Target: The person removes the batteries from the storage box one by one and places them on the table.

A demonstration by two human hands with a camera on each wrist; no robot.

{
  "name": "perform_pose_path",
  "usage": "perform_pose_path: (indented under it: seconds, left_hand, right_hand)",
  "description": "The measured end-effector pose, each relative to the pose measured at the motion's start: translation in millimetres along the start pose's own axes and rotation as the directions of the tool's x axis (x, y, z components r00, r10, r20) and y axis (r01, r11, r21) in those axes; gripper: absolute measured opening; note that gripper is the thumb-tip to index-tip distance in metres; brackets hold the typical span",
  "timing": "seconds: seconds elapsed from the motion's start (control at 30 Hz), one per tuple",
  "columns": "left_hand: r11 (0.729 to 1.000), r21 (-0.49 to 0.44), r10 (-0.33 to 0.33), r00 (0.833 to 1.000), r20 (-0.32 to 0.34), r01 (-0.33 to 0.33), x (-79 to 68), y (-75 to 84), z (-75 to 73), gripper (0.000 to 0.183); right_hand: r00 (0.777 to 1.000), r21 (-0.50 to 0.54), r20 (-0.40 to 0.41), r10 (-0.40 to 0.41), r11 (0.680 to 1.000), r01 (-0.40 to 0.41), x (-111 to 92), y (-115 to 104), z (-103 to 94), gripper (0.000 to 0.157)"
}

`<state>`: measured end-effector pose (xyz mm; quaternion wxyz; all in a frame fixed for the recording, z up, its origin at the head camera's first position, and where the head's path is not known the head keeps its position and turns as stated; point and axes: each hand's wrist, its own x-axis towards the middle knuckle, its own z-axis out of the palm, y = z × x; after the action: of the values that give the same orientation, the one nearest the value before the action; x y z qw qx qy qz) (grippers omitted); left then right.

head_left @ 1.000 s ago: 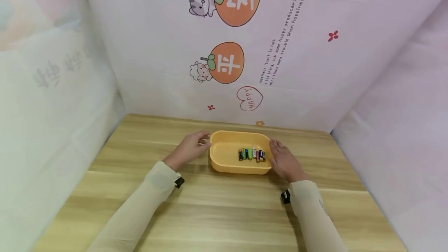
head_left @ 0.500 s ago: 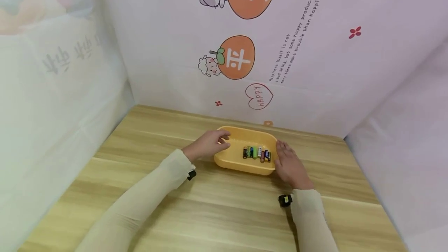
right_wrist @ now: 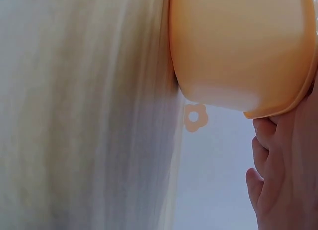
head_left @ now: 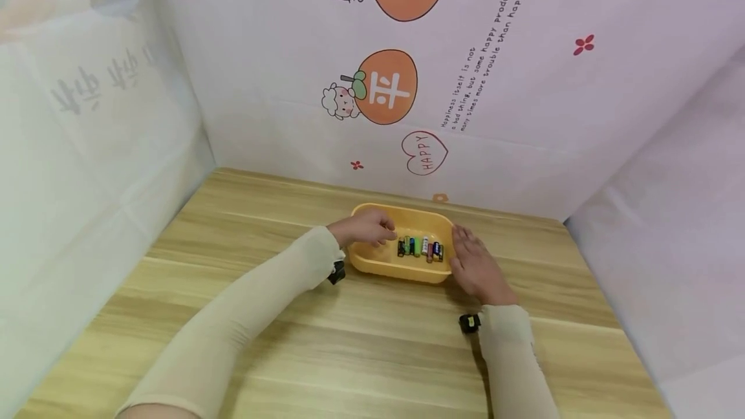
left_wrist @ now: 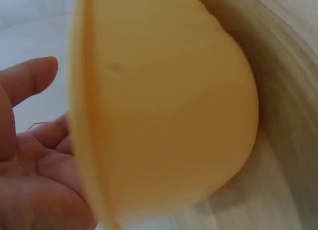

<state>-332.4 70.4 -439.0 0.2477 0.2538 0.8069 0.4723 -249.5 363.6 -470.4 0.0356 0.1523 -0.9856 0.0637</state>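
Note:
A shallow yellow plastic basin (head_left: 401,272) sits on the wooden table, and several small batteries (head_left: 416,247) lie side by side on the right part of its floor. Over the basin's left part is my left hand (head_left: 367,226), fingers loosely bent, just left of the batteries and holding nothing that shows. In the left wrist view the basin's outer wall (left_wrist: 174,106) covers part of that hand (left_wrist: 39,175). My right hand (head_left: 478,267) rests along the basin's right end with fingers fairly straight. The right wrist view shows these fingers (right_wrist: 283,175) beside the basin rim (right_wrist: 278,111).
A printed cloth wall (head_left: 279,121) rises behind the wooden table (head_left: 326,341), a little beyond the basin. Pale cloth walls (head_left: 669,212) stand on the left and right. Each wrist wears a small black device (head_left: 469,323).
My left hand has moved right, from outside the basin's left end to over its inside, close to the batteries. The right hand stays at the right end. The head view has shifted slightly.

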Motion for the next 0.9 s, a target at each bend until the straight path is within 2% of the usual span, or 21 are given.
perform_pose_path:
  seconds: [0.1,0.27,0.5,0.6,0.63,0.7,0.77,0.83,0.9]
  left_hand:
    - [0.998,-0.012,-0.060,0.998,-0.003,0.060,4.5,0.3,2.7,0.037]
    - [0.990,-0.062,-0.130,0.990,-0.060,0.127,11.4,0.0,4.4,0.033]
    - [0.979,-0.136,-0.167,0.979,-0.118,0.151,21.6,-1.5,9.7,0.030]
    - [0.978,-0.140,-0.175,0.973,-0.148,0.154,28.1,-3.2,13.3,0.012]
    - [0.978,-0.128,-0.185,0.970,-0.158,0.166,30.7,-4.1,14.2,0.006]
    - [0.976,-0.112,-0.206,0.961,-0.184,0.188,36.1,-6.0,15.8,0.024]
    - [0.972,-0.092,-0.233,0.950,-0.206,0.218,42.0,-8.2,16.7,0.033]
    - [0.964,-0.072,-0.264,0.940,-0.214,0.255,47.0,-9.7,17.4,0.031]
    - [0.958,-0.079,-0.287,0.934,-0.214,0.277,50.8,-11.4,19.8,0.019]
  right_hand:
    - [1.000,0.000,-0.007,-0.007,1.000,0.007,1.4,-0.4,-2.2,0.060]
    - [1.000,0.016,-0.016,-0.012,1.000,0.012,4.0,-1.7,-5.5,0.059]
    - [1.000,0.014,-0.004,0.005,1.000,-0.005,3.8,0.2,-5.5,0.060]
    - [1.000,0.017,-0.005,0.009,1.000,-0.009,3.1,1.8,-4.9,0.060]
    - [1.000,0.021,-0.003,0.009,1.000,-0.009,2.8,2.0,-4.5,0.061]
    - [1.000,0.035,-0.001,0.007,0.999,-0.007,2.0,1.4,-4.2,0.061]
    - [1.000,0.048,-0.001,0.002,0.999,-0.002,1.1,0.3,-3.4,0.061]
    - [1.000,0.052,-0.003,0.000,0.999,0.000,0.5,-0.5,-1.9,0.061]
    - [1.000,0.045,-0.003,0.001,0.999,-0.001,0.0,-0.6,0.1,0.060]
